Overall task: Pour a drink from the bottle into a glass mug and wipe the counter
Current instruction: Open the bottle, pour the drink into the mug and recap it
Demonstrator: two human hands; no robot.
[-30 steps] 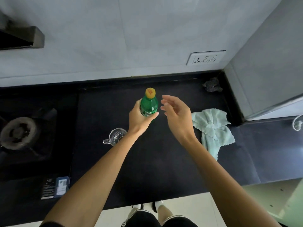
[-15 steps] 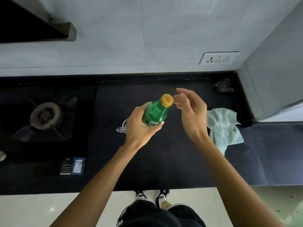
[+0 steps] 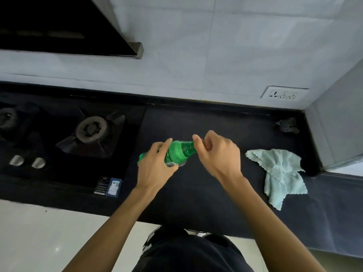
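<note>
A green plastic bottle (image 3: 179,152) is held tilted almost flat above the black counter (image 3: 196,193), its neck pointing right. My left hand (image 3: 155,169) grips the bottle's body. My right hand (image 3: 216,154) is closed around the neck end and hides the yellow cap. The glass mug is out of sight, hidden behind my left hand and the bottle. A light green cloth (image 3: 279,171) lies crumpled on the counter to the right of my hands.
A black gas hob (image 3: 90,130) with burners and two knobs (image 3: 27,161) fills the counter's left side. A small dark lump (image 3: 287,125) sits in the back right corner. A wall socket (image 3: 284,94) is above it, a hood (image 3: 59,26) upper left.
The bottle has tipped from leaning to nearly flat. My right hand has closed over the cap, which was visible before. The view has shifted so the hob shows more.
</note>
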